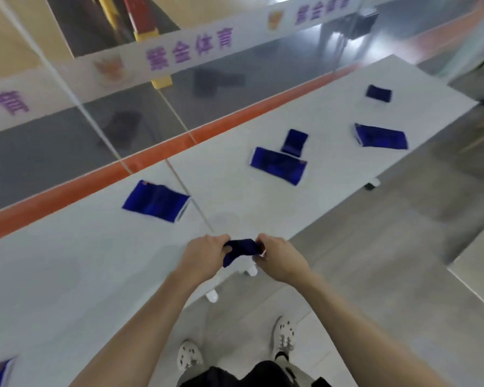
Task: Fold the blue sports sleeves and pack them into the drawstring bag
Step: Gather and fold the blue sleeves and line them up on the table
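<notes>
Hands: left hand (204, 254) and right hand (277, 256) each pinch one end of a small dark-blue piece (241, 251), held taut over the table's near edge, likely to square it up.
Piece: sleeve or bag, I cannot tell; no bag is plainly visible.
Sleeves: five lie apart on the table, nearest one (155, 201) flat.
Surface: long white table (67, 261), blurred.
Room: glass wall (151, 113) with banner, grey floor.

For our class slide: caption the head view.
Both hands, left hand and right hand, grip a blue sleeve above the white table.
</notes>
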Action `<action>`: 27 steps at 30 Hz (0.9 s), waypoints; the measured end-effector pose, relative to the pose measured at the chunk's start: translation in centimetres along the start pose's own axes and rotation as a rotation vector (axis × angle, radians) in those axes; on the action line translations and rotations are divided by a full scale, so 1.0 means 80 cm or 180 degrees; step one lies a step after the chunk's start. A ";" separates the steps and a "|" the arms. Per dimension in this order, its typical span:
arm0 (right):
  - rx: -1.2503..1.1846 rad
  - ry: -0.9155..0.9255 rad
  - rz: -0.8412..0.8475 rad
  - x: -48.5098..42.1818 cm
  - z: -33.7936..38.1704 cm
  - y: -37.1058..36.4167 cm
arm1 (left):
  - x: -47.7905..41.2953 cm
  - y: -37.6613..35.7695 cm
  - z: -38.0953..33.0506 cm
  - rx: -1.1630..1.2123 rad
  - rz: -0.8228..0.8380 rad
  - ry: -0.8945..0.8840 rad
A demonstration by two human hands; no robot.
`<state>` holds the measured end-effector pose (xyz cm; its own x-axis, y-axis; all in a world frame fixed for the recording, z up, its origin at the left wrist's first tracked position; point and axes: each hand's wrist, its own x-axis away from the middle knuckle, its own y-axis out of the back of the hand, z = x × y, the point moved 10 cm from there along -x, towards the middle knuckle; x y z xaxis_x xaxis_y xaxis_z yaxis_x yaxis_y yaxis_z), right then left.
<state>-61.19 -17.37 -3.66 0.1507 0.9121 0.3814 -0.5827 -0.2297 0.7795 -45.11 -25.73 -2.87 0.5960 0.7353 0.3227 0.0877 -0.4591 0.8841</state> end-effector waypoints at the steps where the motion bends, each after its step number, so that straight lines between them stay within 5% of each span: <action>1: 0.0134 -0.0061 0.0048 0.005 -0.035 0.015 | -0.012 -0.001 -0.025 0.0030 -0.0027 0.0028; 8: 0.0585 -0.0293 0.0136 0.022 -0.217 0.119 | -0.086 -0.008 -0.139 0.0000 -0.0040 0.0247; 17: 0.0510 -0.0231 0.0087 -0.067 -0.290 0.204 | -0.193 0.030 -0.182 0.0003 -0.0183 0.0469; 27: 0.0514 -0.0593 0.0001 -0.223 -0.429 0.349 | -0.462 0.054 -0.285 0.0380 -0.0125 0.0184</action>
<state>-107.56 -28.37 -5.71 0.3040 0.8369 0.4551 -0.4499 -0.2950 0.8430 -84.99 -43.50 -3.24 0.5436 0.7797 0.3107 0.2064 -0.4830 0.8509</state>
